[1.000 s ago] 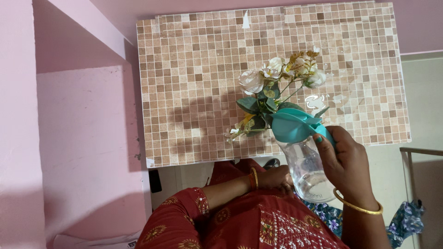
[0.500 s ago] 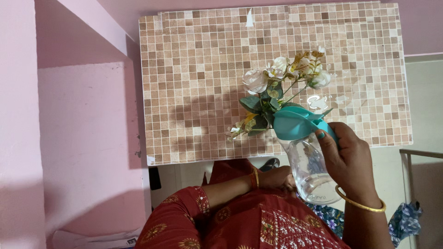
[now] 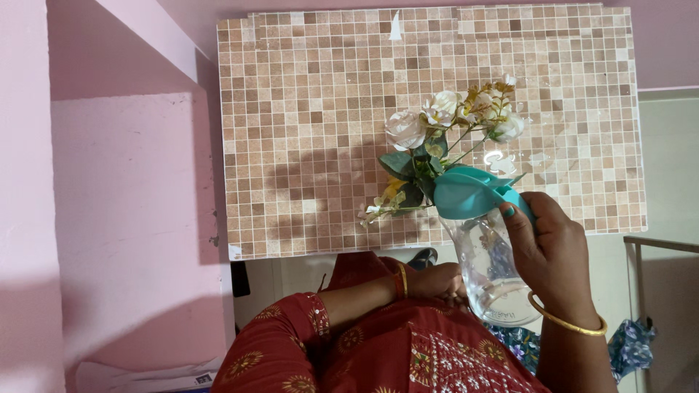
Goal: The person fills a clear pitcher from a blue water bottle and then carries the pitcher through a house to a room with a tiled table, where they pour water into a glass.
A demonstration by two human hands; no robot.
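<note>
1. My right hand (image 3: 553, 251) is wrapped closed around a clear jug (image 3: 489, 271) with a teal lid (image 3: 470, 193), held tilted above the tiled table's (image 3: 306, 145) near edge, toward its right corner.
2. My left hand (image 3: 437, 280) rests near the jug's base; I cannot tell its grip.
3. White artificial flowers (image 3: 437, 138) lie on the table just beside the lid.

Pink walls (image 3: 131, 182), mosaic-tiled tabletop (image 3: 306, 109)

Glossy clear plastic jug (image 3: 489, 273)
</note>
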